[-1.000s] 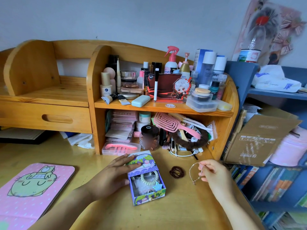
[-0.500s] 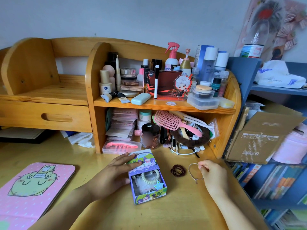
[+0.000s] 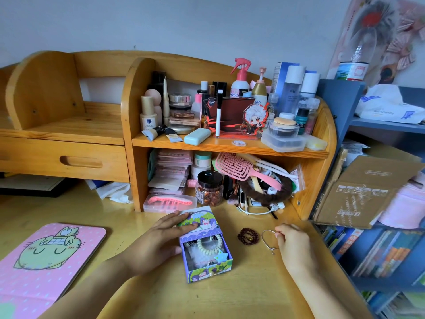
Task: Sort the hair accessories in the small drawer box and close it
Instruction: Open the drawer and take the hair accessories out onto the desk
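Note:
The small drawer box (image 3: pixel 199 223), purple and green with cartoon prints, stands on the wooden desk with its drawer (image 3: pixel 208 270) pulled out toward me. Inside lie a pale green spiral hair tie (image 3: pixel 209 245), a blue star clip (image 3: pixel 221 256) and other small pieces. My left hand (image 3: pixel 158 240) rests on the box's top and left side, fingers straight. My right hand (image 3: pixel 293 241) pinches a thin silver bracelet (image 3: pixel 266 239) low over the desk, right of the box. A dark brown beaded hair tie (image 3: pixel 246 236) lies on the desk between box and bracelet.
A wooden shelf unit (image 3: pixel 230 147) crowded with cosmetics, a pink hairbrush (image 3: pixel 239 169), a jar (image 3: pixel 209 188) and a clear case with a pink comb (image 3: pixel 170 201) stands just behind the box. A pink cartoon pad (image 3: pixel 43 256) lies at the left. A blue bookshelf (image 3: pixel 379 249) borders the desk's right edge.
My right hand has come down and slightly left with the silver bracelet, nearer the desk and the brown hair tie. The left hand stays on the box.

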The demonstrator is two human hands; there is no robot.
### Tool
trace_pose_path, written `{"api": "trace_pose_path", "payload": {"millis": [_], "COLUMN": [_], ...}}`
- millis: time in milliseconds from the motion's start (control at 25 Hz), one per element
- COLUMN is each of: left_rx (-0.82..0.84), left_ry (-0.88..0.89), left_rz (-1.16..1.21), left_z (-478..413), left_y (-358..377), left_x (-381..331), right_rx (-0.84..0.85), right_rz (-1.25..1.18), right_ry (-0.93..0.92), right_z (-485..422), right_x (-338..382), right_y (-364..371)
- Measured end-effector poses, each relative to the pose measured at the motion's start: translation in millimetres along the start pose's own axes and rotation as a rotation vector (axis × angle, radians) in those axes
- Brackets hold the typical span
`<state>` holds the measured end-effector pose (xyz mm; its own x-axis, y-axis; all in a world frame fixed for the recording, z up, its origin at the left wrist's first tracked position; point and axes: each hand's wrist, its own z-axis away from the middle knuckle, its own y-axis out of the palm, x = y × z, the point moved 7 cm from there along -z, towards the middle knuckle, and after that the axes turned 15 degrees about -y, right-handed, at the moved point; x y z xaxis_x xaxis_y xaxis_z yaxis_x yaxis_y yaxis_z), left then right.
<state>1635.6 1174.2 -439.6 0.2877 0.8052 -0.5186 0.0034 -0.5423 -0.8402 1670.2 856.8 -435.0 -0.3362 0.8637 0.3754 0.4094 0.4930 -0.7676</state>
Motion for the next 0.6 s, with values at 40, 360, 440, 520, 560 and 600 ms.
{"api": "trace_pose_path", "payload": {"millis": [40,360,440,520,560,600], "left_rx": [0.001,0.016,0.016,0.011,0.008,0.005], "left_ry": [0.000,-0.008,-0.012,-0.012,-0.010,-0.007], "left_rz": [-0.004,-0.003,-0.004,-0.005,-0.004,-0.001], "left_z": [0.0,0.3,0.6,0.8,1.0,1.1], "left_y": [0.1,0.4,1.0,1.0,1.0,1.0], "left_x": [0.0,-1.2,-0.9,-0.4,-0.2,-0.5], "right_rx": [0.001,0.038,-0.002,-0.041,-0.047,-0.042], "right_rz": [0.007,0.102,0.184,0.107,0.019,-0.077], "right_ry": [-0.001,0.017,-0.069,-0.162,-0.202,-0.241], "right_z": [0.1,1.3,0.2,-2.4,-3.0,-2.7], "right_x": [0.8,2.2,12.9,28.8,38.1,48.2], "right_y": [-1.0,-2.4,-11.0,-17.4,-18.5,-18.7]}}
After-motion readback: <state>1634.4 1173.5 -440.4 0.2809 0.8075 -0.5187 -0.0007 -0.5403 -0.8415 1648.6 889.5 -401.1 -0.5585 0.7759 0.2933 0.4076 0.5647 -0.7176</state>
